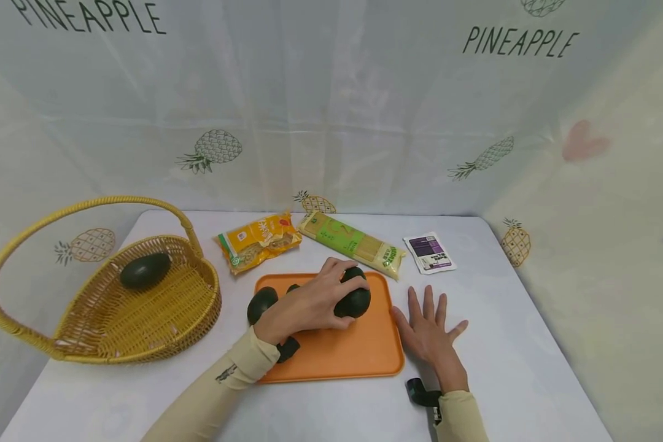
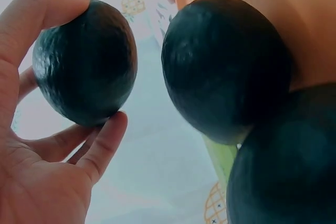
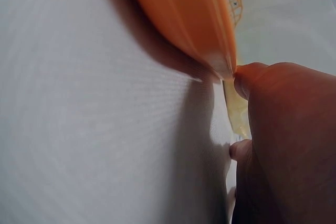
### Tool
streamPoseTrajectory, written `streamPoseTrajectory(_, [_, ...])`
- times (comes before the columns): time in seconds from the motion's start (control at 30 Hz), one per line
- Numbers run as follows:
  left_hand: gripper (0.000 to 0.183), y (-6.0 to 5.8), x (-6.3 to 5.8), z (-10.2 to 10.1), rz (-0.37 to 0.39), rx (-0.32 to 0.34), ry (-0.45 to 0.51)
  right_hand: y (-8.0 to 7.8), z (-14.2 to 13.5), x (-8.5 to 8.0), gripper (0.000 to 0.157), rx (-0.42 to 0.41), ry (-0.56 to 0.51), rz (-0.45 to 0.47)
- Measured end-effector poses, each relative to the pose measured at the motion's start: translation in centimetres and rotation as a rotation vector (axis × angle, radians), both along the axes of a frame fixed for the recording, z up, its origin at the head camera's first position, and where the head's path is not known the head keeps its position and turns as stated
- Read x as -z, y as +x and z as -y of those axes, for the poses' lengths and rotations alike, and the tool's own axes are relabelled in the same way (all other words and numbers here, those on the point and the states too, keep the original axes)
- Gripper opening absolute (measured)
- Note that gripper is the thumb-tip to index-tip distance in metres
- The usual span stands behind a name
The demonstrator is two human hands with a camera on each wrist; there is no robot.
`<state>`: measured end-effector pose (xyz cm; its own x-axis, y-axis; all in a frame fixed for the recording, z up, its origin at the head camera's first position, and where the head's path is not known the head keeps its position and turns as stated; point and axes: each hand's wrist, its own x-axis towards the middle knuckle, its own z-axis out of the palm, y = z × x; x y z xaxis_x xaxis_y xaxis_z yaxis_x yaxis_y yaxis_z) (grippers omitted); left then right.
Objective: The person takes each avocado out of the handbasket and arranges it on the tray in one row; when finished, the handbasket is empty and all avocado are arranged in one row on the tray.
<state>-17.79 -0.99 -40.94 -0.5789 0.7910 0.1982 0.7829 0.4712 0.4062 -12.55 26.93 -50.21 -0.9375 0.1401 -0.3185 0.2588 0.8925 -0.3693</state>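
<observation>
My left hand [image 1: 320, 298] grips a dark green avocado [image 1: 355, 301] over the orange tray [image 1: 359, 356]. In the left wrist view the thumb lies along one side of this avocado [image 2: 86, 66] and the fingers along the other. A second avocado [image 1: 262, 302] is at the tray's left side, and a third [image 1: 293, 287] is mostly hidden behind the left hand. My right hand [image 1: 428, 331] rests on the white table with its fingers spread, just right of the tray. In the right wrist view its thumb [image 3: 252, 77] meets the tray's edge.
At left, a yellow wicker basket [image 1: 212, 301] with a tall handle holds one avocado [image 1: 145, 271]. Behind the tray lie an orange food packet [image 1: 261, 241], a long noodle packet [image 1: 353, 242] and a small white and purple sachet [image 1: 429, 252]. A pineapple-print curtain [image 1: 331, 92] hangs behind the table.
</observation>
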Motion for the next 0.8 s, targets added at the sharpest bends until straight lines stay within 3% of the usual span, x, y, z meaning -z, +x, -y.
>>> streamPoseTrajectory(0.23, [0.058,-0.2,0.6,-1.2,0.047,0.026,-0.026,0.0,0.0,0.1,0.093,-0.005,-0.006,-0.01])
streamPoseTrajectory(0.53, [0.057,-0.4,1.7,-2.2,0.032,-0.014,-0.122,0.1,0.3,0.3,0.094,0.004,0.002,-0.008])
streamPoseTrajectory(0.8, [0.058,-0.4,2.3,-3.0,0.012,-0.011,-0.18,0.0,0.0,0.4,0.093,0.003,0.017,-0.01])
